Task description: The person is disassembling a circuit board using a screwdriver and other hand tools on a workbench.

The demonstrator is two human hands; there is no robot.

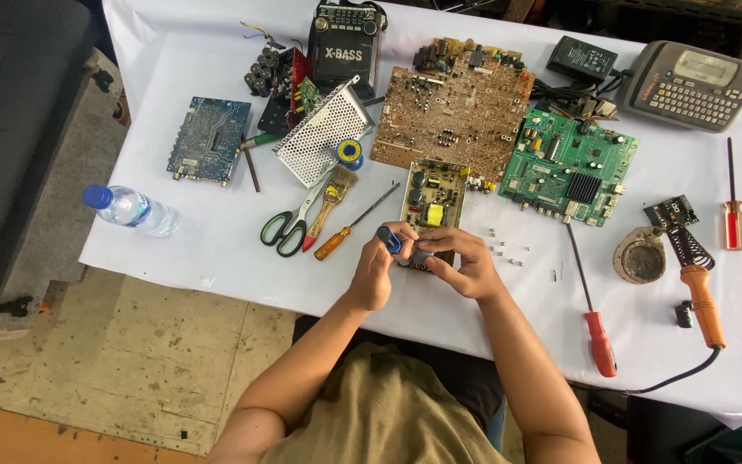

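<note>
Left hand (374,273) closed around blue-handled tool (388,239), tip set against near end of small power board (430,209). Right hand (461,260) grip pinched on same board end, fingers curled over edge. Board laid near front edge of white-covered table (216,249), about mid-width. Scissors (289,222), paintbrush (330,203) and orange-handled screwdriver (352,225) placed just left of hands. Small screws (504,249) scattered just right. Red-handled screwdriver (594,320) and soldering iron (699,292) laid toward right front corner.
</note>
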